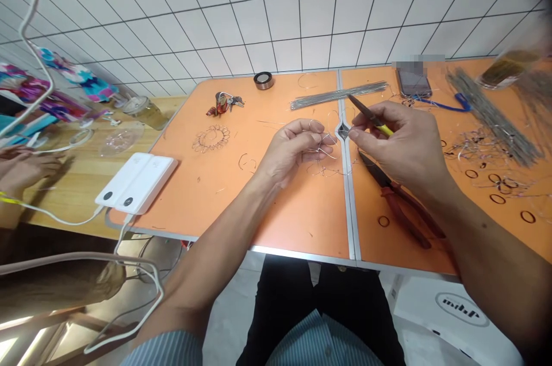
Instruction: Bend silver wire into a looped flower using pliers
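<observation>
My left hand (297, 145) pinches a thin bent wire piece (324, 150) with small loops, held just above the orange table (215, 199). My right hand (399, 139) grips small yellow-handled pliers (370, 115), their dark tips pointing up and left past the thumb. The thumb and forefinger of that hand also touch the wire at its right end, close to the seam between the two table halves. Red-handled pliers (401, 202) lie on the table under my right wrist.
A bundle of straight wires (338, 95) lies behind the hands. More wire rods (491, 113), rings and scraps lie at the right. Also here: a finished wire flower (211, 138), keys (224, 103), a tape roll (263, 80), a phone (413, 83), white power banks (137, 182). Another person's hand (26, 168) is at the left.
</observation>
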A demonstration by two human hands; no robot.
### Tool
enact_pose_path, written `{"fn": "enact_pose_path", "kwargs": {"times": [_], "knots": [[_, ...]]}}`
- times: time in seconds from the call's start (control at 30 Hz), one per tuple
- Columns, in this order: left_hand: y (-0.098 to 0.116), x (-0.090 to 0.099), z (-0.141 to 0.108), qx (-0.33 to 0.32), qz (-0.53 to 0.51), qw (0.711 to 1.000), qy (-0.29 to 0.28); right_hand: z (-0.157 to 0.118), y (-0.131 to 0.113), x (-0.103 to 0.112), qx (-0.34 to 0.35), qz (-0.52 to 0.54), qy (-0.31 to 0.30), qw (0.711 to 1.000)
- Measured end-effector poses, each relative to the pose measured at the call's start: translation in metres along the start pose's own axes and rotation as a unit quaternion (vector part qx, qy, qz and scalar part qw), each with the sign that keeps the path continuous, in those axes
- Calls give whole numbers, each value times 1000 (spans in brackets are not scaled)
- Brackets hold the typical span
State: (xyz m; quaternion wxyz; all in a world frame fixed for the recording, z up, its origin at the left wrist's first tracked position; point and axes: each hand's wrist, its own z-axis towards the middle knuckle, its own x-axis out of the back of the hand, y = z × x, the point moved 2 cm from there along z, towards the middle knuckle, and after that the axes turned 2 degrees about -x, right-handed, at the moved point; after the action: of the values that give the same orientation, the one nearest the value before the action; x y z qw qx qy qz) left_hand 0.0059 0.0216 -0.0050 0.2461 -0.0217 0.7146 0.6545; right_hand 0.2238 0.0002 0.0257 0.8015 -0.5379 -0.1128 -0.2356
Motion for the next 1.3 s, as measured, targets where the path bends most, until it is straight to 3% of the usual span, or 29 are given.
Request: {"fn": "enact_pose_path", "kwargs": {"times": [0.53,0.8,1.3], "knots": [[-1,2,0,19,65,998,3,-8,-12,-1,23,-46,-30,998],[0,-1,-2,21,60,998,-7,-1,-15,6,25,-58,41,997],[-4,-5,-5,52,86,994,-42,-1,-6,2,30,-106,-24,994]]}}
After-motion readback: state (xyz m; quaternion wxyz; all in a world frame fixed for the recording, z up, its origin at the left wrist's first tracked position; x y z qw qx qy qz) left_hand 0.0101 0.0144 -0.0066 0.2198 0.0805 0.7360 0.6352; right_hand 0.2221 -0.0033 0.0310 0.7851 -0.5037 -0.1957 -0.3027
